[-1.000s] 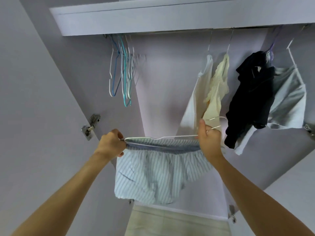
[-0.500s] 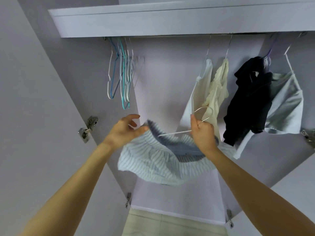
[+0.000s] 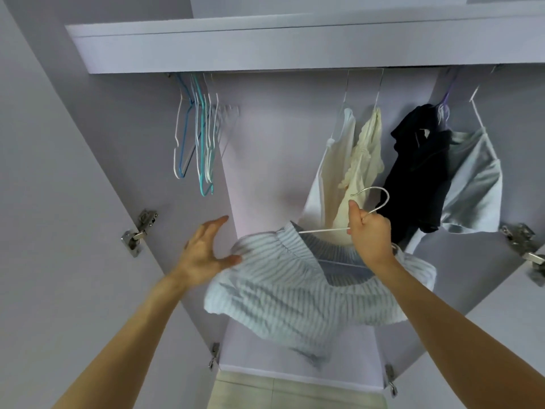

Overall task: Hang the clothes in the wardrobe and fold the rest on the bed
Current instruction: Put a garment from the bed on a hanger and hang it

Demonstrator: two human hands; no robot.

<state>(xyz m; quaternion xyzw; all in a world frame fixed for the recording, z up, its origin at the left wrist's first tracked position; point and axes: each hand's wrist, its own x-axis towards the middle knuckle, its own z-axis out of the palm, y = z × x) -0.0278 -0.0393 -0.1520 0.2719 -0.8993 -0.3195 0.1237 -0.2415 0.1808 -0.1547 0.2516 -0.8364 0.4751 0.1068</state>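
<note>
Blue-and-white striped shorts [image 3: 289,287] hang on a white wire hanger [image 3: 374,202] in front of the open wardrobe. My right hand [image 3: 370,234] grips the hanger just below its hook, which points up toward the rail. My left hand [image 3: 205,252] is spread open at the left edge of the shorts, its thumb touching the fabric. The shorts swing out toward me, blurred.
Several empty hangers [image 3: 197,137] hang at the left of the rail. A white top [image 3: 333,172], a cream garment [image 3: 364,160], a dark garment [image 3: 418,172] and a pale grey one [image 3: 474,184] hang at the right. Door hinges [image 3: 138,231] flank the opening under a shelf [image 3: 295,45].
My left hand has let go of the hanger's end and opened beside the shorts. My right hand has lifted the hanger, and the shorts have swung up toward me.
</note>
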